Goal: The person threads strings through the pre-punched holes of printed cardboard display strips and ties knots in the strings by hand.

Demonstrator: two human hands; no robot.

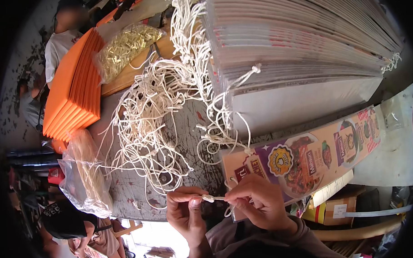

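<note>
Between my two hands a short white cord [209,198] is stretched, with a knot in it. My left hand [189,213] pinches the knotted end between thumb and forefinger. The other side of the cord is pinched by my right hand [259,202], which lies over the corner of a printed food banner [303,159]. Cord loops pass through that banner's near edge. Beyond my hands, a tangled heap of white cords [147,117] covers part of the dark scratched table [127,195].
A tall stack of plastic-covered sheets [294,48] with knotted cords stands at the right. Farther left are orange folded sheets [77,83], a bag of small gold-coloured pieces [128,45] and a bag of pale strands [87,169]. One person [62,47] is at the far left, another [69,225] lower left.
</note>
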